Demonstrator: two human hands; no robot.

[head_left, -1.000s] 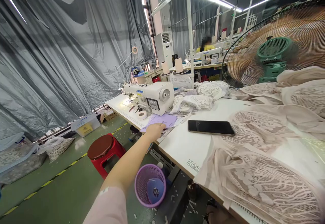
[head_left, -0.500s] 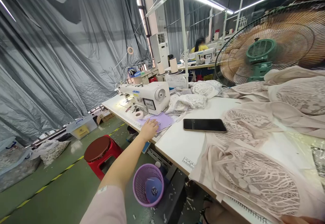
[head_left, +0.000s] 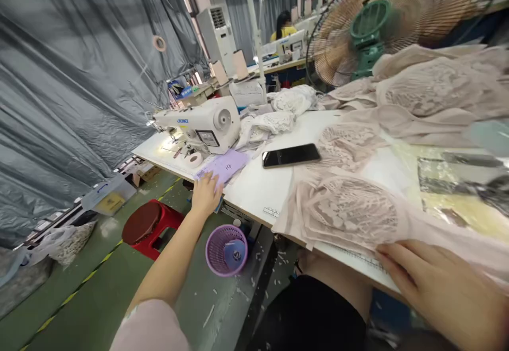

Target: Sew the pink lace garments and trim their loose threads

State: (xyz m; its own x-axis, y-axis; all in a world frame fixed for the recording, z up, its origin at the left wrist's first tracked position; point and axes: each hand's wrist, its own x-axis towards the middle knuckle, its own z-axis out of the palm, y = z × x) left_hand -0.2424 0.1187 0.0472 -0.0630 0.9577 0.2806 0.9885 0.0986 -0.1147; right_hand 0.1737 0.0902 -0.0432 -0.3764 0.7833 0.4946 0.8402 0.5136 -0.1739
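My left hand reaches to the near edge of a purple paper sheet marked 14, beside the white sewing machine. Its fingers bend over the sheet's edge and the thumb is mostly hidden. At the lower right, my right hand has thumb and fingers together at the near edge of a beige lace fabric piece. That piece lies spread over the table's front edge. A black phone rests between the sheet and more lace.
A large fan stands behind piled beige fabric. White lace pieces lie beside the machine. Below the table are a purple basket and a red stool. A person in yellow sits farther back.
The view has tilted down and turned right. My left hand has drawn back from the middle of the purple sheet to its near edge. My right hand has come fully into view.
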